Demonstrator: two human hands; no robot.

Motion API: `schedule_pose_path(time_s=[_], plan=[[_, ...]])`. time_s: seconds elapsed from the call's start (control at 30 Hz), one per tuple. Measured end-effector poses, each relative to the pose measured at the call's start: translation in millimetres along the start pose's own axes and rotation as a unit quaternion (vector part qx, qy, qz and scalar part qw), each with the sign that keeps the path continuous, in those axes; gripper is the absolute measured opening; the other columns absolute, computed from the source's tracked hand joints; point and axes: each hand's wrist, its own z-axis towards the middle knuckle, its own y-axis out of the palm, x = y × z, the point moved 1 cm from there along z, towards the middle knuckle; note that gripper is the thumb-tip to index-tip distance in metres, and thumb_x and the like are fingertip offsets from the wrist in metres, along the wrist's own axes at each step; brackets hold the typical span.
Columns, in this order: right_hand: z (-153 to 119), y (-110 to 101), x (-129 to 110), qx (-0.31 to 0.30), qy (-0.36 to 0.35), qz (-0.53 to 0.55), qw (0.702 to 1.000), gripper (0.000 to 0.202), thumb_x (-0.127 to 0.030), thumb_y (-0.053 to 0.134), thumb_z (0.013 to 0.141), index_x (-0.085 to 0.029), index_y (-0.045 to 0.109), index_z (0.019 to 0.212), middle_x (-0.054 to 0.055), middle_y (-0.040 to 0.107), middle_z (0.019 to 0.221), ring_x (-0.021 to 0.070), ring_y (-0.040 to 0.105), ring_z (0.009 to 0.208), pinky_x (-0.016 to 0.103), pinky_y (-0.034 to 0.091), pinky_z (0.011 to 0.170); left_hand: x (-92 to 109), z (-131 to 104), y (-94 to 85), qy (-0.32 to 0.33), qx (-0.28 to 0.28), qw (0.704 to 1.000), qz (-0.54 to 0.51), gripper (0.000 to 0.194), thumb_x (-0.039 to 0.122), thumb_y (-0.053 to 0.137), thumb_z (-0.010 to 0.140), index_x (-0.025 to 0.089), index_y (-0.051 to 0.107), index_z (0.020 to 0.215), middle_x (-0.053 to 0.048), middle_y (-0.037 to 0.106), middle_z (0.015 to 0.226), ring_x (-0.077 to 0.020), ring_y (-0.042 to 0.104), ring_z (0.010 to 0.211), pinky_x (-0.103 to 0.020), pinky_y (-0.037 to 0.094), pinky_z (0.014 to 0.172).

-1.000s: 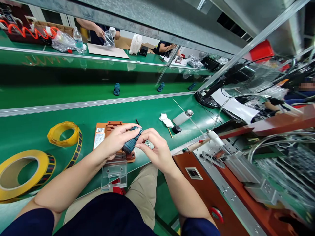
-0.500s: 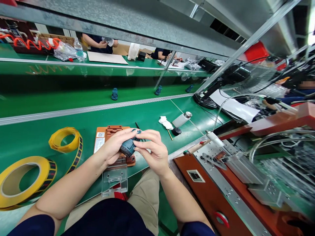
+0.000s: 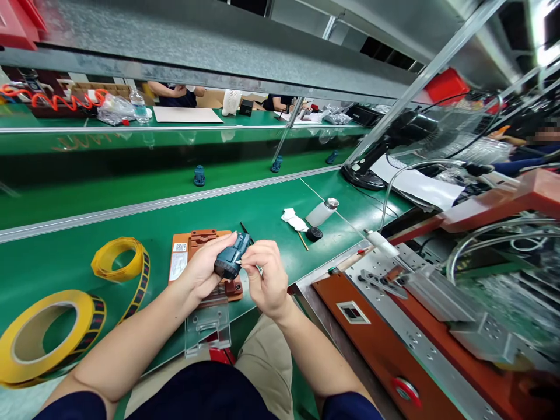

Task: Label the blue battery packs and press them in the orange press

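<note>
My left hand (image 3: 203, 265) is wrapped round a dark blue plastic housing (image 3: 231, 255), tilted above the orange fixture (image 3: 177, 251). The fingers of my right hand (image 3: 268, 280) are pinched together against the housing's right side; whatever they grip, if anything, is too small to make out. Below my left hand a clear plastic plate (image 3: 207, 329) juts from the fixture past the table edge. A thin black-tipped tool (image 3: 245, 227) lies behind the housing, partly hidden by my hands.
On the left lie a large yellow roll of labels (image 3: 26, 344) and a smaller yellow coil (image 3: 105, 268). A white bottle (image 3: 321, 213), crumpled tissue (image 3: 294, 219) and black cap (image 3: 314, 234) are at right, near a machine (image 3: 394, 303). Small blue housings (image 3: 199, 175) stand along the back.
My right hand has drawn down and its fingers have curled tighter at the housing's side. More of the housing shows in my left hand. The view has shifted slightly.
</note>
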Motion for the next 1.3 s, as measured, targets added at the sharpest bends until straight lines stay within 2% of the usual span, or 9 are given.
schedule_pose_path(time_s=[0.23, 0.37, 0.5, 0.57, 0.67, 0.8, 0.93, 1.1, 1.3], plan=[[-6.0, 0.6, -4.9, 0.025, 0.105, 0.13, 0.986, 0.007, -0.019, 0.052, 0.1, -0.024, 0.057, 0.098, 0.005, 0.063, 0.091, 0.022, 0.06, 0.09, 0.045, 0.054, 0.083, 6.6, -4.7, 8.5, -0.16, -0.044, 0.984, -0.061, 0.027, 0.026, 0.048, 0.102, 0.008, 0.068, 0.104, -0.007, 0.065, 0.07, -0.0151, 0.062, 0.049, -0.022, 0.048, 0.039], [-7.3, -5.3, -18.4, 0.045, 0.141, 0.2, 0.968, 0.007, -0.022, 0.053, 0.1, -0.024, 0.058, 0.096, 0.005, 0.061, 0.09, 0.0221, 0.059, 0.091, 0.047, 0.055, 0.086, 13.5, -10.6, 13.1, -0.19, -0.077, 0.971, -0.124, 0.036, 0.031, 0.039, 0.106, 0.007, 0.063, 0.115, -0.009, 0.066, 0.076, -0.0173, 0.066, 0.058, -0.025, 0.054, 0.046], [-6.9, -32.6, -31.7, 0.141, 0.101, 0.253, 0.952, 0.014, -0.032, 0.057, 0.1, -0.024, 0.057, 0.088, 0.001, 0.052, 0.073, 0.0203, 0.054, 0.075, 0.04, 0.055, 0.07, 30.2, -8.3, 2.7, -0.098, -0.095, 0.963, -0.231, 0.041, 0.035, 0.033, 0.108, 0.008, 0.057, 0.127, -0.008, 0.062, 0.081, -0.0141, 0.064, 0.067, -0.019, 0.049, 0.047], [-6.4, -44.7, -27.2, 0.174, 0.119, 0.25, 0.945, 0.017, -0.034, 0.057, 0.1, -0.024, 0.059, 0.087, 0.002, 0.05, 0.076, 0.0202, 0.054, 0.078, 0.043, 0.057, 0.077, 36.7, -8.0, -2.6, -0.02, -0.105, 0.968, -0.228, 0.041, 0.035, 0.032, 0.108, 0.012, 0.056, 0.132, -0.007, 0.061, 0.083, -0.0145, 0.062, 0.07, -0.018, 0.046, 0.046], [-6.8, -44.2, -8.0, 0.123, 0.19, 0.213, 0.95, 0.013, -0.029, 0.055, 0.101, -0.026, 0.064, 0.109, 0.007, 0.053, 0.109, 0.0216, 0.057, 0.104, 0.05, 0.055, 0.098, 34.1, -12.4, -1.4, 0.034, -0.138, 0.979, -0.145, 0.039, 0.039, 0.042, 0.105, 0.02, 0.058, 0.134, -0.008, 0.063, 0.091, -0.0169, 0.063, 0.076, -0.021, 0.048, 0.048], [-11.8, -23.9, 12.6, 0.063, 0.214, 0.192, 0.956, 0.042, -0.028, 0.063, 0.096, -0.031, 0.051, 0.136, 0.008, 0.048, 0.128, 0.0209, 0.053, 0.118, 0.047, 0.053, 0.105, 21.8, -19.5, 4.6, 0.075, -0.148, 0.983, -0.074, 0.039, 0.04, 0.053, 0.101, 0.022, 0.06, 0.135, -0.009, 0.066, 0.097, -0.0171, 0.063, 0.081, -0.023, 0.052, 0.055], [-18.6, -19.3, 28.5, 0.106, 0.275, 0.15, 0.944, 0.031, -0.032, 0.067, 0.094, -0.024, 0.059, 0.122, 0.007, 0.054, 0.119, 0.0194, 0.056, 0.112, 0.04, 0.054, 0.1, 20.6, -24.1, -1.2, 0.072, -0.124, 0.988, -0.057, 0.038, 0.038, 0.051, 0.102, 0.023, 0.059, 0.136, -0.009, 0.066, 0.1, -0.0167, 0.064, 0.083, -0.024, 0.056, 0.063], [-30.6, -35.0, 64.0, 0.155, 0.387, 0.175, 0.892, 0.029, -0.042, 0.073, 0.086, -0.018, 0.063, 0.098, 0.003, 0.062, 0.094, 0.0169, 0.059, 0.09, 0.032, 0.053, 0.084, 27.9, -25.9, -21.6, 0.04, -0.045, 0.996, -0.072, 0.038, 0.035, 0.04, 0.106, 0.021, 0.06, 0.135, -0.012, 0.067, 0.104, -0.0174, 0.067, 0.083, -0.027, 0.059, 0.067], [-57.2, -30.0, 71.4, 0.163, 0.459, 0.24, 0.84, 0.034, -0.043, 0.08, 0.078, -0.019, 0.062, 0.094, -0.002, 0.058, 0.081, 0.0119, 0.054, 0.073, 0.025, 0.047, 0.071, 34.3, -41.7, -56.2, 0.064, 0.023, 0.993, -0.093, 0.049, 0.053, 0.044, 0.101, 0.018, 0.063, 0.129, -0.015, 0.068, 0.107, -0.0223, 0.068, 0.087, -0.03, 0.059, 0.065]])
